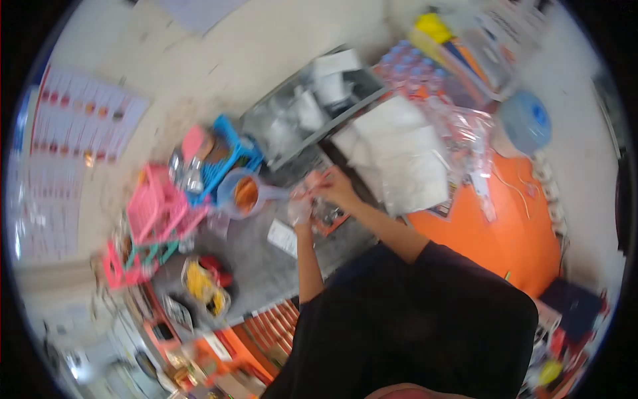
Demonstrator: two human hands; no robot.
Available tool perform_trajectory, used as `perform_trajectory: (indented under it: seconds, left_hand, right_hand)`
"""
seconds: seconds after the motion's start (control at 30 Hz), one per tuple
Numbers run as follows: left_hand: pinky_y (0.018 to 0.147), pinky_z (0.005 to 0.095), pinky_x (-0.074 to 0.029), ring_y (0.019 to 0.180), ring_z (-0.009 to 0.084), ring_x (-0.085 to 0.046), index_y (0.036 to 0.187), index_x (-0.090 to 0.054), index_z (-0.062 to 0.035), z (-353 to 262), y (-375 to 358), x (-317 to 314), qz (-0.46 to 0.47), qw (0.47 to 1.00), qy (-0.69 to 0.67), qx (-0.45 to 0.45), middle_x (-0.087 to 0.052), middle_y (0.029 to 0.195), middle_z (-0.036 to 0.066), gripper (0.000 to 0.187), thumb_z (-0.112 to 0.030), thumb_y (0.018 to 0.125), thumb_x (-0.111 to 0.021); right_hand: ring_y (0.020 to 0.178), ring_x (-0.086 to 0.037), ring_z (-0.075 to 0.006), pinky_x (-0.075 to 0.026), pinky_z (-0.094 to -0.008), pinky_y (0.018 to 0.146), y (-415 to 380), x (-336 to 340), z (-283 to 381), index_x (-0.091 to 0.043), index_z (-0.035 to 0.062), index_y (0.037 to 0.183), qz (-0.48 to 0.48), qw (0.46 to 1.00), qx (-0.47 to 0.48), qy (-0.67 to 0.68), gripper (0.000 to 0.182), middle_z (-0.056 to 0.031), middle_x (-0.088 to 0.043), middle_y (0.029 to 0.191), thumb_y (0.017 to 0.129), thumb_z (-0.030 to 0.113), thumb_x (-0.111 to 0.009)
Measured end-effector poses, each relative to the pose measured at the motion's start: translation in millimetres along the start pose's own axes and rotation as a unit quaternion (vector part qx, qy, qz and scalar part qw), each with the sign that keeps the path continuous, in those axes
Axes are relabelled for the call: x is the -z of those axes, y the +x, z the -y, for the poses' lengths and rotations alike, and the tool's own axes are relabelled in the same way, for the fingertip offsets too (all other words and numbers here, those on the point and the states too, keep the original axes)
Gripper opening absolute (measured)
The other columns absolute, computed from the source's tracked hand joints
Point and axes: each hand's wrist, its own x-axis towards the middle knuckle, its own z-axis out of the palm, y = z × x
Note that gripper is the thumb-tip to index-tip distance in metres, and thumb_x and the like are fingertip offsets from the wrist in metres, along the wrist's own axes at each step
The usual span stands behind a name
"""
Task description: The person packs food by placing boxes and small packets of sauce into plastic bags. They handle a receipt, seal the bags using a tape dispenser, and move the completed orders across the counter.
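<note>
My left hand (300, 209) appears covered in thin clear plastic, and blur hides its fingers. Close beside it, my right hand (337, 189) has bent fingers closed around something pinkish and shiny that I cannot make out. Left of my hands stands a translucent bluish jug (229, 193) with orange contents; its handle points toward my left hand. Under my hands, a dark packet with an orange edge (330, 223) lies on the grey table (259, 266). A white paper slip (283, 238) rests left of my left forearm.
A grey compartment tray (282, 156) holds white packets. White sheets (399, 149) and clear plastic bags (465, 130) lie to the right, near an orange surface (492, 226). Blue (219, 176) and pink baskets (156, 206) stand left. A bag with yellow contents (203, 286) sits lower left.
</note>
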Motion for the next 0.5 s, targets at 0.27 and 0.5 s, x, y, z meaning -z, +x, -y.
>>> perform_trajectory:
  seconds: [0.27,0.5]
  left_hand:
    - [0.074,0.0247,-0.045,0.083,0.0116,-0.058,0.109,-0.06,-0.0003,-90.4,-38.2,37.0,0.035,0.923,-0.352,0.152,-0.065,0.1,0.005,0.034,-0.012,0.077,-0.067]
    - [0.076,0.026,-0.046,0.087,0.0127,-0.057,0.121,-0.047,-0.0002,-71.0,-36.5,29.6,0.034,0.899,-0.413,0.139,-0.063,0.109,0.007,0.048,-0.007,0.078,-0.065]
  right_hand:
    - [0.077,-0.063,-0.0143,-0.05,-0.0262,0.062,-5.9,9.7,10.9,-0.042,0.0062,0.103,0.015,0.996,-0.06,-0.058,0.045,-0.0109,-0.065,0.085,0.073,0.001,-0.075]
    - [0.076,-0.062,-0.0138,-0.05,-0.0251,0.062,-6.6,8.0,17.4,-0.041,0.0051,0.104,0.021,0.993,-0.104,-0.06,0.046,-0.0114,-0.065,0.085,0.073,-0.001,-0.074]
